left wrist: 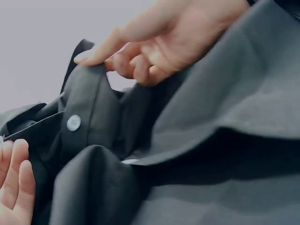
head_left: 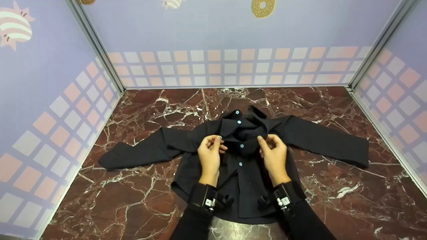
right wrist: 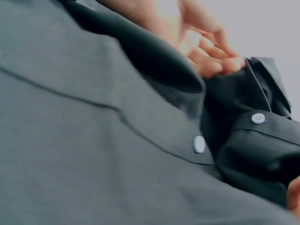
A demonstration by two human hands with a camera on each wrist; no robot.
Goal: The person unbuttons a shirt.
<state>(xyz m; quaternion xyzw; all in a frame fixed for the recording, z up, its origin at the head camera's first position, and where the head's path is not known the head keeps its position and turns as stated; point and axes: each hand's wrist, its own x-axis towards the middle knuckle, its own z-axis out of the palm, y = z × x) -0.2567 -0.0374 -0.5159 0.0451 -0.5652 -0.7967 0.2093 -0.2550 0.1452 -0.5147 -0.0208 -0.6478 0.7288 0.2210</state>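
A black button-up shirt point(head_left: 213, 128) lies on the marble-patterned tabletop, its front raised in loose folds near the collar. My left hand point(head_left: 210, 151) pinches the edge of the front beside a pale button point(head_left: 220, 137). Opposite it, my right hand point(head_left: 274, 151) pinches the other side of the raised cloth between thumb and fingers. Between the two hands sits another button point(head_left: 242, 146). The left wrist view shows the right hand point(left wrist: 159, 42) gripping the button strip point(left wrist: 86, 98). In the right wrist view, the left hand point(right wrist: 201, 42) holds cloth near the collar.
The left sleeve point(head_left: 140, 153) is bent and bunched on the tabletop point(head_left: 116, 203), while the right sleeve point(head_left: 327, 140) stretches outward. Patterned panels stand at the left point(head_left: 50, 83), back point(head_left: 213, 33) and right point(head_left: 400, 66). Both wrists wear black camera straps.
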